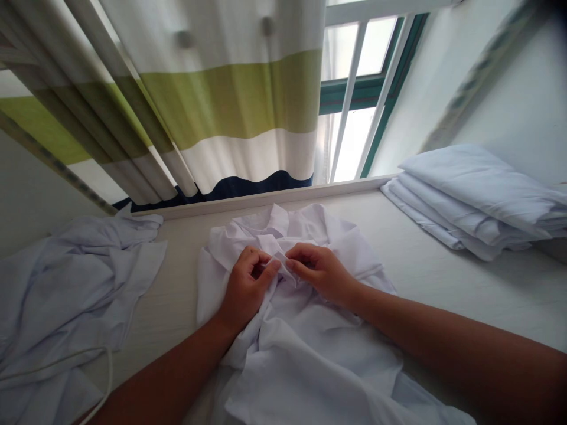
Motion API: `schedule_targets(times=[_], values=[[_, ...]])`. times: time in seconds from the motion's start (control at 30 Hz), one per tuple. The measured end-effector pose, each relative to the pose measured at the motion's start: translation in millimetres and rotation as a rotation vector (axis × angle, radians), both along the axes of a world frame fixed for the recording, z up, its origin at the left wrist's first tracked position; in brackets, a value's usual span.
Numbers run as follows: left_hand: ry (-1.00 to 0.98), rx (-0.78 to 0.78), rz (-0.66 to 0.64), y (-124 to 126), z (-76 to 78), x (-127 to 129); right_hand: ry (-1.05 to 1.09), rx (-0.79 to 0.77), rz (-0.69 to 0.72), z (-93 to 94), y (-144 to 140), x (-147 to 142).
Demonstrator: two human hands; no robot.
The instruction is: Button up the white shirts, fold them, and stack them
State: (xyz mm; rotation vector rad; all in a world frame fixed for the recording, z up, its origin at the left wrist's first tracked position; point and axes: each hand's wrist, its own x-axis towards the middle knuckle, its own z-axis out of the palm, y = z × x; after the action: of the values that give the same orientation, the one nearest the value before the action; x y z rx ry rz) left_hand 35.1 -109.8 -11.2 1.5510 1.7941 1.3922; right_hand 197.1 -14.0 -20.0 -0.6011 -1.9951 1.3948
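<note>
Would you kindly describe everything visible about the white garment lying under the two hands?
The white garment is a thin, woven-looking shirt with a collar at its far end, lying crumpled and creased on the pale table below the window. Its near part runs out of the picture's bottom edge. The left hand and right hand rest on it near the collar, both pinching a small fold of its cloth between their fingertips.

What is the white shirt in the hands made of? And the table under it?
The crumpled white shirt looks like thin woven cloth, maybe cotton or a blend: matte, with soft creases. Both hands, left and right, pinch a fold near its collar. The pale flat table looks like smooth painted or laminated board with faint grain lines; which one is unclear.
</note>
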Motion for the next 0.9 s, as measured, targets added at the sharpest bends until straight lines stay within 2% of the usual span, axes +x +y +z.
schedule_targets(times=[0.17,0.27,0.33,0.4,0.5,0.57,0.7,0.9], values=[[-0.045,-0.073,-0.025,2.8,2.2,-2.1,0.127,-0.217,-0.037,-5.1,3.1,-1.2],[-0.149,-0.146,0.005,5.2,0.7,-4.1,0.163,-0.26,-0.05,-7.2,0.6,-0.2],[-0.28,-0.193,0.013,6.7,-1.2,-5.3,0.159,-0.207,-0.052,-6.0,-2.5,1.0],[-0.381,-0.228,0.002,7.8,-2.8,-6.1,0.141,-0.054,-0.031,-3.2,-5.6,2.0],[-0.379,-0.233,0.0,7.8,-3.8,-7.2,0.126,0.216,0.018,0.5,-8.5,2.8],[-0.351,-0.233,0.003,7.1,-3.2,-7.8,0.123,0.303,0.026,1.4,-9.0,2.8],[-0.401,-0.226,-0.056,5.3,0.2,-7.8,0.088,0.287,-0.005,0.1,-8.1,2.7],[-0.641,-0.231,-0.127,1.5,1.6,-5.1,0.056,0.201,-0.072,-1.0,-7.5,4.9]])
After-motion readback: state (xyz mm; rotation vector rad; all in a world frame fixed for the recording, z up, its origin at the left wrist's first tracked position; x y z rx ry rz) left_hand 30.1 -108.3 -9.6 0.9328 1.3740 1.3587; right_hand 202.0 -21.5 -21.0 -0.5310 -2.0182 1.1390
